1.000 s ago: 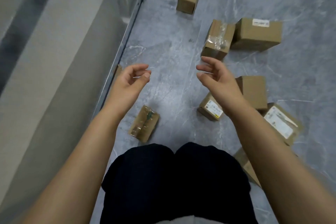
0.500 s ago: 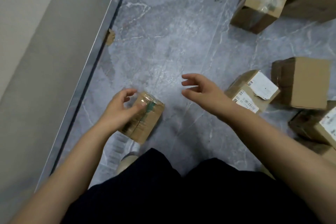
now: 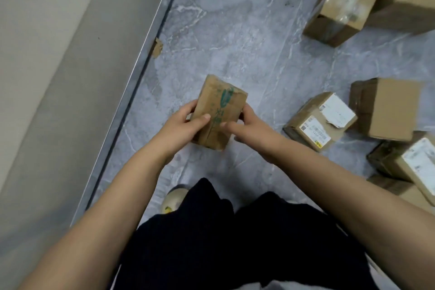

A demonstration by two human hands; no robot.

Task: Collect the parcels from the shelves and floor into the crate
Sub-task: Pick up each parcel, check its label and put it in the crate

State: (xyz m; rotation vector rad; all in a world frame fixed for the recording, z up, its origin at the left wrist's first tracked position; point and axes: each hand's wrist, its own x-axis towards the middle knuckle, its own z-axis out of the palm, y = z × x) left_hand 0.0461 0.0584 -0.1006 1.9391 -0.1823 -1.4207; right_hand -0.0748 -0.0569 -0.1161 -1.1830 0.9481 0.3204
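Small brown cardboard parcel with green print (image 3: 220, 106), held in both hands low over the grey marbled floor (image 3: 235, 42).
The left hand (image 3: 181, 125) and right hand (image 3: 249, 125) clasp its opposite long sides, thumbs on top; it looks light and stiff, so gripping the sides should do.

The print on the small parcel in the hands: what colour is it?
Green print on the brown parcel, seen in the head view.

The small box (image 3: 219, 113) is brown with green marks on it, the floor (image 3: 235, 42) is grey with white wavy lines like marble, the other boxes (image 3: 386, 108) are brown with white labels, and the trousers (image 3: 235, 242) are black.
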